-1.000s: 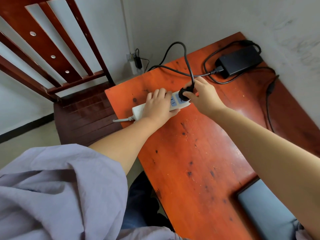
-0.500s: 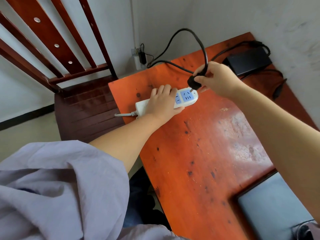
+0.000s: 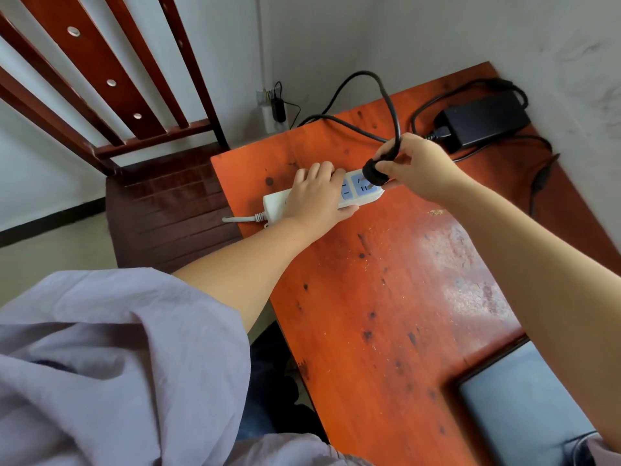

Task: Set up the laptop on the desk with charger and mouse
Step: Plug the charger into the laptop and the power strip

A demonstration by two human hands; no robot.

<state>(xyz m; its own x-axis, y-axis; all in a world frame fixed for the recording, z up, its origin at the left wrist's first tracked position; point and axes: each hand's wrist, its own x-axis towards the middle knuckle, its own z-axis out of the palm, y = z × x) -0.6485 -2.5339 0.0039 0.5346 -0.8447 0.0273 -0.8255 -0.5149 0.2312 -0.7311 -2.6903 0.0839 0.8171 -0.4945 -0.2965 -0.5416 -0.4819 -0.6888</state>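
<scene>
Near edge of the desk [image 3: 386,331]: grey laptop [image 3: 524,405], lid shut, lying flat at the near right corner, partly cut off by the frame. Lilac sleeve [image 3: 100,358] fills the lower left, off the desk. Desk top is orange-red wood, scuffed pale toward the right edge.

Middle to far left edge: white power strip [image 3: 349,191] lies flat, its pale cord running off the left edge. Left hand [image 3: 314,196] lies palm down over the strip's middle, fingers curled over the far side, pressing it to the desk. Two blue socket faces show past the fingers.

Right hand [image 3: 416,169] pinches the black plug [image 3: 374,169] between thumb and fingers. Plug is tilted, prongs pointing down at the end socket, tips at or just above it; cannot tell if they are in.

Black cable [image 3: 391,105] loops up from the plug, arcs over the far edge and back along the desk.

Far right corner: black charger brick [image 3: 484,121] lies flat near the wall, thin cord curling toward the right edge.

Beyond the left edge: dark wooden chair [image 3: 168,203].
</scene>
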